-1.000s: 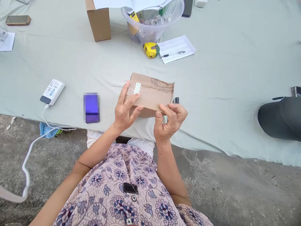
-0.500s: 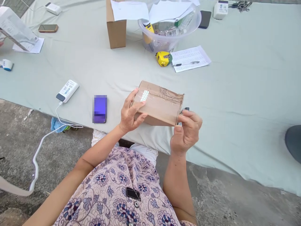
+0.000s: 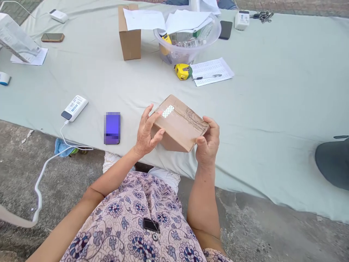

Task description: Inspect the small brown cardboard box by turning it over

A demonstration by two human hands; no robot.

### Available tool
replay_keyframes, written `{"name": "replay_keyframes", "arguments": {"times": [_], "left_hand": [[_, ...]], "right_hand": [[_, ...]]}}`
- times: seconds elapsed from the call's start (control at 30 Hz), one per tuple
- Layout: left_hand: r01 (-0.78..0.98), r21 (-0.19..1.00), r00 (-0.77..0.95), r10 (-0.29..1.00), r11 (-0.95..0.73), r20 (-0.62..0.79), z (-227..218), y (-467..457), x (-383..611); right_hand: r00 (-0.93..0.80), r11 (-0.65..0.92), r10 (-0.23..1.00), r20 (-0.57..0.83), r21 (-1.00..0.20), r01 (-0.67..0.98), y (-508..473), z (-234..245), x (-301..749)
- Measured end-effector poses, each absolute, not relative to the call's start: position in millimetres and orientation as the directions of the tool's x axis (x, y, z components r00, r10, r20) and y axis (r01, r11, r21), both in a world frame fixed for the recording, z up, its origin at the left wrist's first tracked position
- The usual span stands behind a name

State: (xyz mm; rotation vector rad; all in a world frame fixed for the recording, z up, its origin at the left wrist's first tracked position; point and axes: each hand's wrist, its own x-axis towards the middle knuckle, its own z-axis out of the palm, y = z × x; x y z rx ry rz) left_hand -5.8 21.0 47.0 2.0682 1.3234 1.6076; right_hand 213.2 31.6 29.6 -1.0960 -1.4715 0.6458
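Observation:
A flat brown cardboard box (image 3: pixel 181 122) with clear tape and a small white label sits tilted in both hands, just above the near edge of the pale green cloth-covered table (image 3: pixel 272 91). My left hand (image 3: pixel 145 133) grips the box's left end, thumb on the top face and fingers spread along the side. My right hand (image 3: pixel 208 142) clasps the right corner, fingers curled round its edge.
A phone with a purple screen (image 3: pixel 112 127) and a white power bank (image 3: pixel 74 108) with a cable lie to the left. Farther back are a yellow tape measure (image 3: pixel 183 71), a paper sheet with a pen (image 3: pixel 211 71), a clear bowl (image 3: pixel 188 36), an upright cardboard box (image 3: pixel 130 32). A dark cap (image 3: pixel 334 162) is at right.
The box has turned so that one corner now points toward me. My right hand shifted from the box's near edge to its right corner. The view has moved back a little.

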Motion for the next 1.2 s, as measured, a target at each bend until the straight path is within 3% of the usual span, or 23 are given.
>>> {"name": "replay_keyframes", "arguments": {"times": [0.13, 0.27, 0.4, 0.57, 0.8, 1.07, 1.2], "left_hand": [[0.565, 0.690, -0.206, 0.732, -0.453, 0.650, 54.0, 7.8, 5.6], [0.464, 0.701, -0.062, 0.769, -0.542, 0.636, 60.3, -8.6, 13.0], [0.467, 0.663, 0.062, 0.770, -0.585, 0.635, 55.0, -9.8, 18.1], [0.322, 0.755, 0.101, 0.814, -0.571, 0.572, 48.2, 18.1, 12.6], [0.193, 0.808, 0.082, 0.830, -0.557, 0.552, 45.6, 51.7, 1.0], [0.325, 0.806, -0.050, 0.842, -0.495, 0.537, 37.5, 45.6, 9.8], [0.389, 0.742, 0.036, 0.814, -0.546, 0.580, 17.0, 29.8, 6.8]], "right_hand": [[0.219, 0.434, 0.829, 0.514, -0.839, 0.327, 12.1, 32.1, 197.2], [0.304, 0.383, 0.786, 0.538, -0.811, 0.443, -3.5, 34.5, 182.2], [0.279, 0.374, 0.759, 0.588, -0.745, 0.552, -10.5, 31.5, 177.8], [0.249, 0.406, 0.751, 0.612, -0.725, 0.557, -11.1, 28.9, 175.9], [0.117, 0.453, 0.702, 0.703, -0.567, 0.688, -12.9, 38.1, 160.8], [0.102, 0.431, 0.728, 0.678, -0.568, 0.701, -23.0, 41.8, 149.8], [0.129, 0.417, 0.741, 0.659, -0.602, 0.681, -22.3, 41.6, 147.7]]}}
